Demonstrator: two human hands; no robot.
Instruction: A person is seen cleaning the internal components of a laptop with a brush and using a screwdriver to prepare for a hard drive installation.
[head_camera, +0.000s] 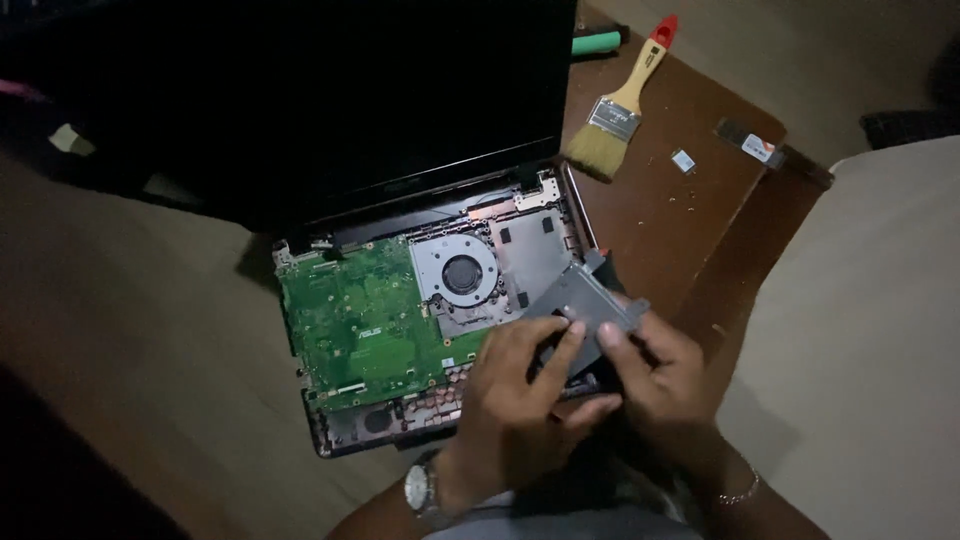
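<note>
An opened laptop (330, 420) lies on a brown wooden table, its green motherboard (360, 320) and round cooling fan (462, 274) exposed and its dark screen tilted back. Over the laptop's near right corner, both hands hold a flat grey metal drive (585, 300), tilted. My left hand (520, 400), with a wristwatch, grips its near edge, index finger lying on top. My right hand (650, 375), wearing a thin bracelet, holds the right side, fingers resting on the drive's face.
A paintbrush (620, 105) with a pale handle and red tip lies on the table (680, 210) at the back right. Near it sit a small chip (683, 160), a small dark stick (757, 148) and a green object (596, 43). The table's right edge drops to pale floor.
</note>
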